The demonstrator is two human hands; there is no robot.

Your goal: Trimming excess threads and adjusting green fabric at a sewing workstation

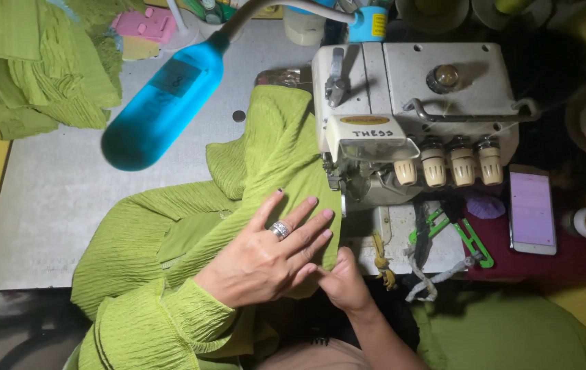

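Your left hand [269, 257] is lying flat on the crinkled green fabric [238, 205], fingers spread wide and pressing down, a silver ring [280, 229] showing on one finger; nothing is being clenched there, it is an open palm holding the cloth against the table [53, 199]. Your right hand [342, 281] is sitting just beside it, lower and to the right, fingers curled around the fabric's near edge, pinching the cloth between fingers and thumb, though the left fingers are covering part of that grip.

The fabric is spreading across the middle of the table, one fold running up along the left side of the cream overlock sewing machine [409, 109], its edge reaching the needle area just ahead of your fingertips. The rest is bunching toward your lap at the lower left.

A blue lamp head [163, 103] on a bent arm is hanging over the table to the left of the machine. A pile of the same green cloth [32, 62] is resting at the far left corner. To the right of the machine, green thread snips [468, 236] are lying near a phone [532, 212] with its screen lit.
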